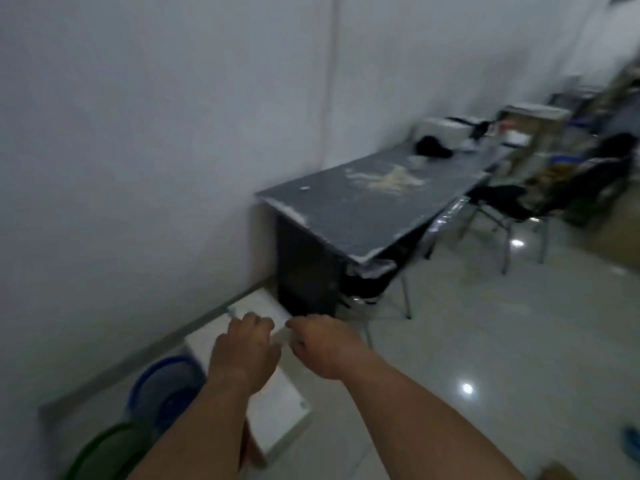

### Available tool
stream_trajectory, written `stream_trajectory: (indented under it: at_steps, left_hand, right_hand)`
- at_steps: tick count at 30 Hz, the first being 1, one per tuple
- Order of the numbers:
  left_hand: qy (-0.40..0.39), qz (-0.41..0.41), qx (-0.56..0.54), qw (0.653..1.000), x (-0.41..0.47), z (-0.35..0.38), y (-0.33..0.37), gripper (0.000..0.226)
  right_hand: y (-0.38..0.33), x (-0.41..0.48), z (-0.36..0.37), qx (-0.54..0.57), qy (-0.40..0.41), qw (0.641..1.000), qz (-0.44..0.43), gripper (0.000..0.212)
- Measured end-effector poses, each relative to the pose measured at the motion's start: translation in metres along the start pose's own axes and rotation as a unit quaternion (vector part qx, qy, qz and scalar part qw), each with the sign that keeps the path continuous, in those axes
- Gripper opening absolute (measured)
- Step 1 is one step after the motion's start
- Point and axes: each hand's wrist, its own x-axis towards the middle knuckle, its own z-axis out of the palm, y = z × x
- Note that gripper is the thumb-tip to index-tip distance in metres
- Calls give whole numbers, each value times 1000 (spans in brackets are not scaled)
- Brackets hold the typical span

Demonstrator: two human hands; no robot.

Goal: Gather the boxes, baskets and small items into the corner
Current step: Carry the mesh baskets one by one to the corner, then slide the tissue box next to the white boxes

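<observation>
Left hand (242, 348) and right hand (322, 344) grip the white box (280, 403) on the floor; blue basket (166, 386) at its left.

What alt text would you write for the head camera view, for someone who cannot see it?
Two bare hands, left hand and right hand, reach down and grip a white box on the floor by a white wall, beside a dark desk. A blue basket and a green basket sit to the box's left; the picture is blurred.

white box (280, 405) | blue basket (162, 386) | green basket (104, 452) | dark grey desk (346, 216) | white wall (138, 133)
</observation>
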Motion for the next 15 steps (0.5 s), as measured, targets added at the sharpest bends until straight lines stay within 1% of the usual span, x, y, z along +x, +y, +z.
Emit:
stream_trajectory:
  at_steps: [3, 7, 10, 12, 15]
  left_hand:
    - [11, 85, -19, 996, 37, 6, 117, 35]
    - [-16, 211, -44, 976, 57, 48, 279, 41]
    - [-60, 300, -49, 951, 51, 82, 388, 44]
    - [-89, 345, -39, 934, 44, 99, 453, 46]
    - [-135, 402, -25, 905, 36, 122, 529, 48]
  right_hand:
    - [93, -48, -40, -5, 52, 994, 92, 39]
    - [227, -144, -64, 1, 52, 974, 222, 43]
    - [309, -226, -67, 10, 31, 947, 320, 46]
    - [355, -276, -66, 23, 23, 925, 378, 46]
    - [407, -332, -63, 53, 12, 889, 456, 47]
